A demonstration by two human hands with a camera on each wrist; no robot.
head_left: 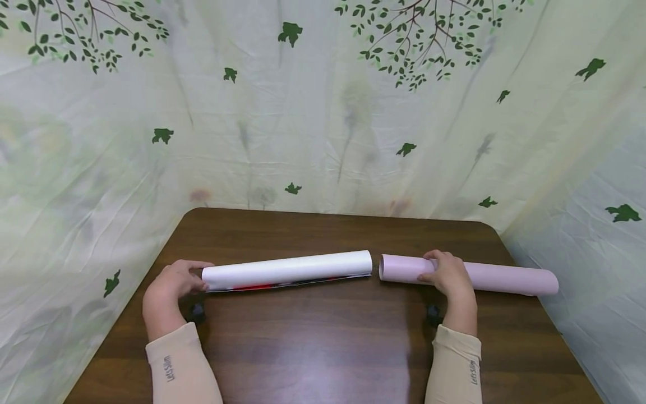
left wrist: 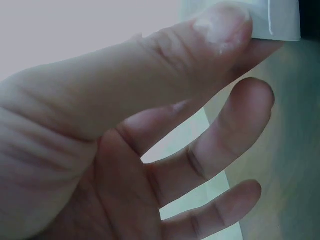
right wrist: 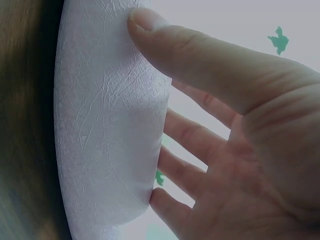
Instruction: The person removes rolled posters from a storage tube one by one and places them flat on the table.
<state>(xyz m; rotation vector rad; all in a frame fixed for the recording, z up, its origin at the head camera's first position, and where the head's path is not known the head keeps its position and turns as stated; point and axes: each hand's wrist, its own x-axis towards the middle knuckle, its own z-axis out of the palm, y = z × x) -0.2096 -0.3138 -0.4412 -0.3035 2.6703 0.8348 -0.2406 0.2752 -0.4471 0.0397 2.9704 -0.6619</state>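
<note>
Left hand (head_left: pixel 174 286): at the left end of the white roll (head_left: pixel 287 268), thumb and index finger pinching its edge. In the left wrist view the thumb lies over the rim, and the two lower fingers are spread, clear of the roll.

Right hand (head_left: pixel 451 275): gripping the pink roll (head_left: pixel 510 278) from above, left of its middle. Thumb on the near side, fingers over the far side. The right wrist view shows the thumb pressed to a surface with fine crease-like texture, fingertips at the opposite edge.

Rolls: both lie lengthwise across the table (head_left: pixel 313 342), nearly in line, white at left, pink at right. Facing ends are near each other with a narrow gap between. The white roll slants slightly, its right end farther back; a red patch (head_left: pixel 257 287) shows along its lower edge. The pink roll slopes the other way, its right end nearer the person and at the table's right edge. Its left end shows an open, hollow mouth.

Farther out: beige sleeves (head_left: pixel 181 367) on both forearms, dark lettering on each. Small dark object (head_left: pixel 197 312) beside the left wrist, another beside the right. Table is brown wood-grain with rounded far corners. Behind it, a pale curtain (head_left: pixel 313 112) with printed green leaves and branches.
</note>
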